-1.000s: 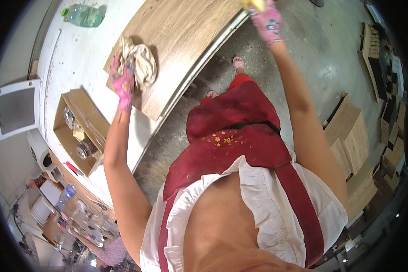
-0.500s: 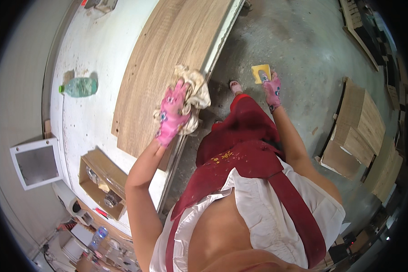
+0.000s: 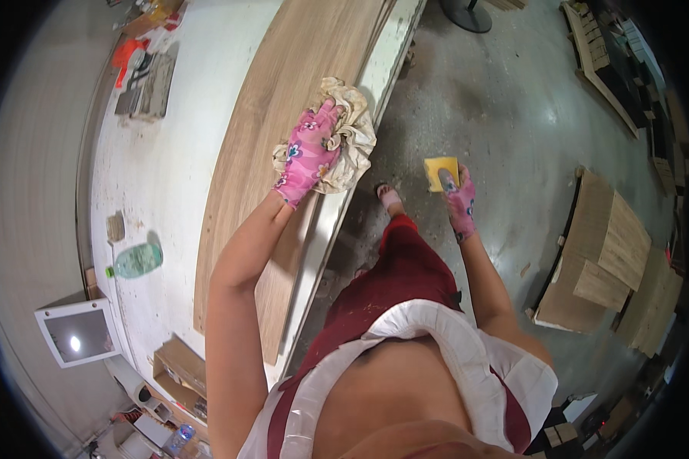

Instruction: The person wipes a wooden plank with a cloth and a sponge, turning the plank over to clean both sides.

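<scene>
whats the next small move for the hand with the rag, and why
Probably slide the left hand with the rag along the wooden board: the rag sits bunched at the board's near edge, and the long grain beyond lies uncovered.

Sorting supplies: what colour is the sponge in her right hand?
Yellow sponge, shown best in the head view.

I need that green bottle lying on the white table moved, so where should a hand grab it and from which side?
Take the green bottle around the middle of its body, coming straight down from above. It lies on its side on the white table, with bare tabletop around it, so fingers can close across its round width. Its cap end points toward the table's far edge and looks too small for a sure grip.
</scene>
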The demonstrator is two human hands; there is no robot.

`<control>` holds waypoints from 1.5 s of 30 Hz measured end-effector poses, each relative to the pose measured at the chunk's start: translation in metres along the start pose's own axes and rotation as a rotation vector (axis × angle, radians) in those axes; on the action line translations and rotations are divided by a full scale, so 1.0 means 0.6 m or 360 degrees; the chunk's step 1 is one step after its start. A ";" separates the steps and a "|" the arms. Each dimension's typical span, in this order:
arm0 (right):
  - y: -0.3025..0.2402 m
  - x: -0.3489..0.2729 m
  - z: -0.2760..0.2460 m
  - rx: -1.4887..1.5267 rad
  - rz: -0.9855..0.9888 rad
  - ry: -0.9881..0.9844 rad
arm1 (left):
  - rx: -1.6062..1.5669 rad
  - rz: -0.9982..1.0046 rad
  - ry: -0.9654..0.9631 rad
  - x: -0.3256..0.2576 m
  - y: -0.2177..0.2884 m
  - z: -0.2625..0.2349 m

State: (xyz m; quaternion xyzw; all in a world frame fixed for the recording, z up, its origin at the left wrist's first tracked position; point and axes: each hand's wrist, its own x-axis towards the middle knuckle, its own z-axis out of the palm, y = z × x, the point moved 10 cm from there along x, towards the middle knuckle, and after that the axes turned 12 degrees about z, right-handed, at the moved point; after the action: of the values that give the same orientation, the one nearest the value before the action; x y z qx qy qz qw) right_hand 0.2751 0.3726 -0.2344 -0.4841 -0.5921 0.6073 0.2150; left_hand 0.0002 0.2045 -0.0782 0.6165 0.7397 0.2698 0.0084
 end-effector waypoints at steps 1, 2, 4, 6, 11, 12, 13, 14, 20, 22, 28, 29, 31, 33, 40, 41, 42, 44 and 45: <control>0.007 0.025 -0.028 0.0006 0.0050 0.0077 | -0.0067 0.0065 0.0002 0.058 -0.015 0.032; -0.020 0.046 0.021 0.0059 0.0063 -0.0090 | 0.0055 -0.0031 0.0043 0.058 -0.035 -0.024; -0.027 0.072 0.039 0.0139 0.0317 -0.0155 | 0.0087 -0.0040 0.0070 0.109 -0.077 -0.015; -0.011 0.106 -0.008 0.0123 0.0492 -0.0034 | 0.0055 0.0114 0.0055 0.237 -0.096 0.048; 0.019 0.163 0.005 0.0183 0.0629 -0.0043 | 0.0071 0.0112 0.0069 0.360 -0.199 0.062; 0.027 0.172 -0.003 0.0172 0.0655 -0.0027 | 0.0045 0.0141 0.0072 0.397 -0.212 0.072; 0.035 0.180 -0.012 0.0160 0.0681 -0.0013 | 0.0021 0.0168 0.0074 0.433 -0.224 0.081; 0.038 0.187 -0.018 0.0148 0.0700 -0.0014 | 0.0009 0.0187 0.0085 0.466 -0.236 0.082; 0.073 0.201 -0.076 0.0066 0.0904 0.0136 | -0.0444 -0.0339 -0.0003 0.665 -0.325 0.111; 0.094 0.207 -0.093 0.0053 0.0910 0.0115 | -0.0520 -0.0407 0.0114 0.694 -0.350 0.112; 0.100 0.197 -0.105 0.0096 0.0987 0.0122 | -0.0111 0.0187 0.0343 0.734 -0.352 0.132; 0.089 0.196 -0.103 0.0083 0.0948 0.0130 | -0.0170 0.0193 0.0301 0.728 -0.346 0.129; 0.072 0.199 -0.102 -0.0002 0.0854 0.0164 | -0.0266 0.0219 0.0226 0.705 -0.332 0.120; 0.058 0.197 -0.094 -0.0080 0.0749 0.0161 | -0.0351 0.0238 0.0153 0.671 -0.318 0.109; -0.082 0.250 -0.059 -0.0205 0.0258 0.0062 | -0.0431 0.0232 0.0026 0.475 -0.264 0.092; -0.122 0.251 -0.041 -0.0122 0.0154 0.0044 | -0.0440 0.0244 0.0027 0.441 -0.252 0.098; -0.163 0.250 -0.010 -0.0059 0.0046 -0.0040 | -0.0453 0.0250 0.0024 0.406 -0.241 0.106; -0.247 0.249 0.064 0.0062 -0.0236 -0.0219 | -0.0459 0.0212 0.0026 0.333 -0.208 0.089; -0.283 0.249 0.099 0.0117 -0.0399 -0.0267 | -0.0487 0.0200 0.0014 0.303 -0.184 0.084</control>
State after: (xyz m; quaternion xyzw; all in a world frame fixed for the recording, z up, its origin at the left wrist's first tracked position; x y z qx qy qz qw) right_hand 0.1065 0.5021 -0.1366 -0.3457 -0.6411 0.6353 0.2566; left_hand -0.1263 0.3800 -0.1081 0.6518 0.6499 0.3821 0.0819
